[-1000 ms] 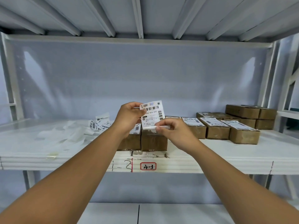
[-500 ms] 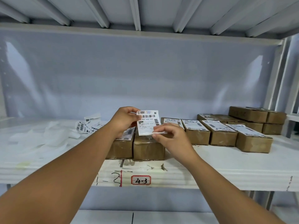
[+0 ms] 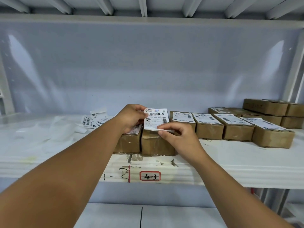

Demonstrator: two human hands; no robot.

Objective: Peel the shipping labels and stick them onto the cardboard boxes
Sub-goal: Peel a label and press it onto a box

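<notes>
Two bare forearms reach in from the bottom corners over a lower shelf (image 3: 115,214). Next up is the front lip of the main shelf (image 3: 230,175), with a red-bordered tag (image 3: 150,176) reading "4-3" and black marker scribble (image 3: 124,174) to its left. Two cardboard boxes sit side by side at the shelf edge, touching. The left box (image 3: 130,143) already carries a label, partly hidden by the wrist. The right box (image 3: 157,143) has a bare brown front, and its top is hidden.

Right hand (image 3: 179,137) is curled, with thumb and forefinger pinching a white backing strip (image 3: 165,130) at the bottom edge of the shipping label (image 3: 156,119). Left hand (image 3: 131,117) pinches the label's upper left edge and holds it nearly upright, print facing the camera, directly over the right box. Cannot tell if the label's lower edge touches the box.

Right of the hands, a row of four labelled boxes (image 3: 209,129) sits close together, and the last is angled. Behind them at far right is a stack of brown boxes (image 3: 266,106).

Left of the hands lies a loose pile of printed labels (image 3: 93,120), and beyond it crumpled white backing paper (image 3: 54,130) is spread over the shelf top. A pale glossy back panel (image 3: 148,63) closes the bay, under ribbed shelf supports (image 3: 143,5).
</notes>
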